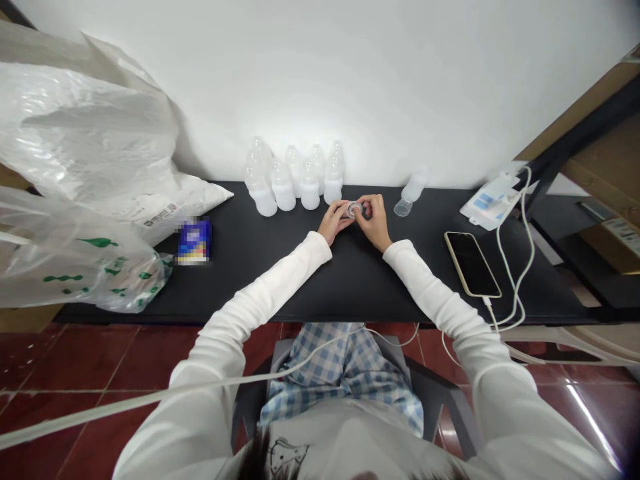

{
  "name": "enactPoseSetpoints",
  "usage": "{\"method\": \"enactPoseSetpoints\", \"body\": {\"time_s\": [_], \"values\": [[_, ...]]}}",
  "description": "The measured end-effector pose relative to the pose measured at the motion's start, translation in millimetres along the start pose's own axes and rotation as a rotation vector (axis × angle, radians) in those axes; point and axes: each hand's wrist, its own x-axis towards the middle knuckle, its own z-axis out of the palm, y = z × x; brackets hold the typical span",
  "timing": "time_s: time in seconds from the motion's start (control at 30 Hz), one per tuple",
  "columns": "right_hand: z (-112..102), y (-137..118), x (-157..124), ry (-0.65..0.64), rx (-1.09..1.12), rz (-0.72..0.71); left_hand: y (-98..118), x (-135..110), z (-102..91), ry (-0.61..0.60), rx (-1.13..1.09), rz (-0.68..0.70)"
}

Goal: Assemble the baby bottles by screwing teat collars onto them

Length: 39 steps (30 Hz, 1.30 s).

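Head view — two hands pinching one round piece — seven-plus bottles, one phone.

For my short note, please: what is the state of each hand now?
Left hand: closed, holding a small round piece.
Right hand: bent, touching the same piece; whether it also grips cannot be told.

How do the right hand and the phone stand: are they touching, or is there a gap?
Apart: the head view shows black tabletop in the gap between the right hand and the phone.
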Motion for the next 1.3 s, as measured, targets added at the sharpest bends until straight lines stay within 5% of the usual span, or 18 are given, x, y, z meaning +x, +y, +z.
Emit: {"method": "enactPoseSetpoints", "body": {"time_s": [0.63, 1.3], "values": [[-4.2, 7.6, -2.9, -0.202, 0.394, 0.219, -8.5, 0.7, -2.3, 0.003, 0.125, 0.006], [-0.3, 8.5, -7.5, -0.118, 0.387, 0.26, -6.5, -1.2, -1.2, -0.021, 0.159, 0.062]]}}
